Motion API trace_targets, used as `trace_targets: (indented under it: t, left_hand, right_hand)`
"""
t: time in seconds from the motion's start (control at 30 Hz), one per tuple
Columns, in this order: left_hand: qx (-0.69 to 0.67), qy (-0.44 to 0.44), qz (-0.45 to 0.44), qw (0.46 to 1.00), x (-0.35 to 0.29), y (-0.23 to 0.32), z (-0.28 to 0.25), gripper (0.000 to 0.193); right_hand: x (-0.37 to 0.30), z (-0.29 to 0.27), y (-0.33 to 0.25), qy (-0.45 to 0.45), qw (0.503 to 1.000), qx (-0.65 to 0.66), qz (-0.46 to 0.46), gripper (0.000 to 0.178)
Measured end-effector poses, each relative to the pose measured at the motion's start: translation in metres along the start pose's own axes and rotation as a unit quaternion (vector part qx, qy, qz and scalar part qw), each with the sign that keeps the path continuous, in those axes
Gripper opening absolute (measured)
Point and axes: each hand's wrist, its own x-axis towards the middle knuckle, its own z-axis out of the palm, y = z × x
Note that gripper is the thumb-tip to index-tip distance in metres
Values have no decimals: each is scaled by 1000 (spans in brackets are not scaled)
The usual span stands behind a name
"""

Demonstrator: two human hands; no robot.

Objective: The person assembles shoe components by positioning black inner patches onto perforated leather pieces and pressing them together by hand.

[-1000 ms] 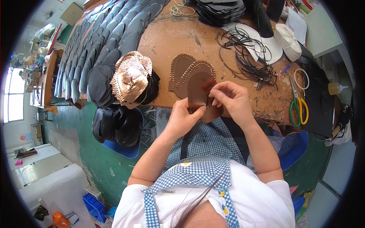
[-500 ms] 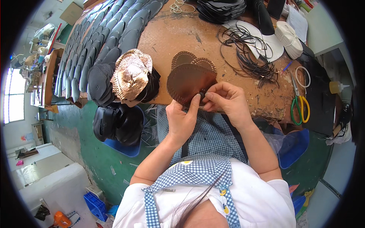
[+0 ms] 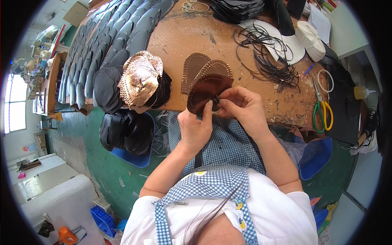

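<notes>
A curved brown leather piece (image 3: pixel 203 92) with small holes punched along its rim is tilted up between my hands at the table's front edge. My left hand (image 3: pixel 195 128) pinches its lower edge, thumb up. At its right edge my right hand (image 3: pixel 245 107) is closed, thumb and forefinger pressed together. A small dark bit (image 3: pixel 216 99) shows between the fingertips, too small to name. Just beyond, two more brown leather pieces (image 3: pixel 195 65) with hole-dotted rims lie overlapping on the table.
Left stand a stack of coppery leather pieces (image 3: pixel 140 79), black pieces (image 3: pixel 107 90) and rows of dark insole-shaped pieces (image 3: pixel 118 36). Right lie tangled black laces (image 3: pixel 261 57), scissors (image 3: pixel 320 110) and a white cord bundle (image 3: pixel 309 42). A blue bin (image 3: pixel 316 159) stands below.
The leather piece in my hands has tipped steeper and turned, baring more of the two pieces behind it. Both hands stay nearly in place, still pinching.
</notes>
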Motion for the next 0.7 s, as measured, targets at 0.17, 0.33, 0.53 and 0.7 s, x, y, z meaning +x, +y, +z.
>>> trace_targets:
  t: [0.17,0.33,0.53,0.7]
  left_hand:
    - [-4,23,-7,1000,-2,2,4,10]
    - [19,14,57,998,-1,2,4,17]
    - [11,-11,52,999,-1,6,3,29]
    - [-85,-78,101,988,0,9,-9,45]
  right_hand:
    - [-2,1,2,11,1000,-19,-18,13]
    - [0,1,2,26,999,-19,-14,8]
    - [1,1,-1,20,1000,2,-5,9]
    - [1,-2,0,16,999,26,-19,12]
